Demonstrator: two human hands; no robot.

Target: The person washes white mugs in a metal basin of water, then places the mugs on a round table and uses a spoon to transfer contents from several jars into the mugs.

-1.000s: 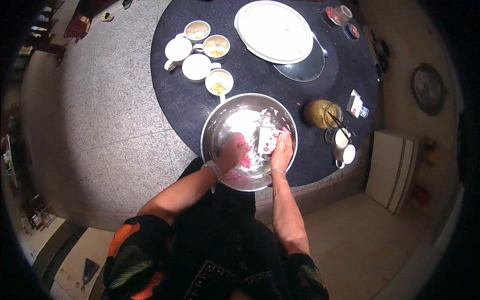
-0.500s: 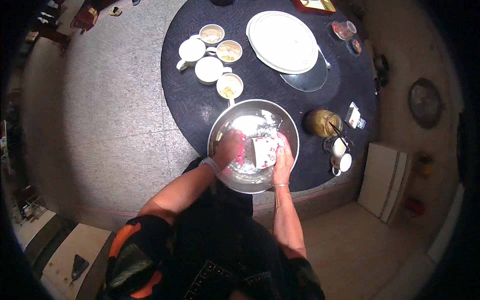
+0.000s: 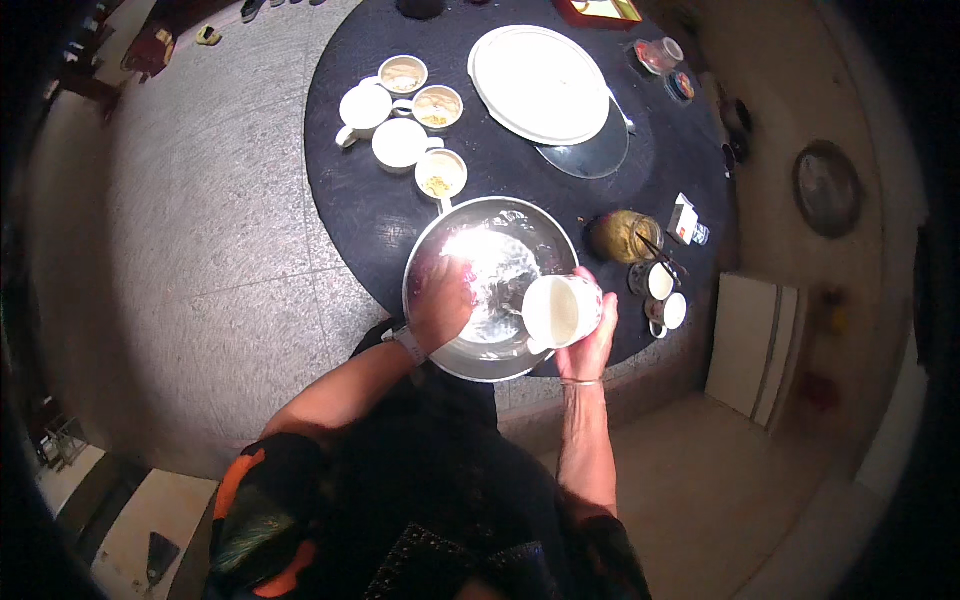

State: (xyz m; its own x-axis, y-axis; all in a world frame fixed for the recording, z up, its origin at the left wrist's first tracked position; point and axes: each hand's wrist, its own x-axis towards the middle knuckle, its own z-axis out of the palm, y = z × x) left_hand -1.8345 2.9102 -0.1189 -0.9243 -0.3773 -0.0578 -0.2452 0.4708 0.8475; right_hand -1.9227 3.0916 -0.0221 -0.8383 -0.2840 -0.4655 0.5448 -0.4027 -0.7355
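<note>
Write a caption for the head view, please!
Left hand inside a metal bowl, right hand tipping a white cup over it.

A large bowl (image 3: 492, 290) sits at the near edge of a round table (image 3: 370, 215), with the left hand (image 3: 443, 305) inside it on its left side and the right hand (image 3: 592, 330) holding a cup (image 3: 560, 311) tipped over its right rim. Behind the bowl to the left stand five small cups (image 3: 400, 143) close together, and behind it to the right a big plate (image 3: 540, 83) lies on a flat lid (image 3: 592, 155). Right of the bowl stands a jar (image 3: 622, 236), with two small cups (image 3: 663, 296) just in front of it and a little box (image 3: 685, 220) further right.
</note>
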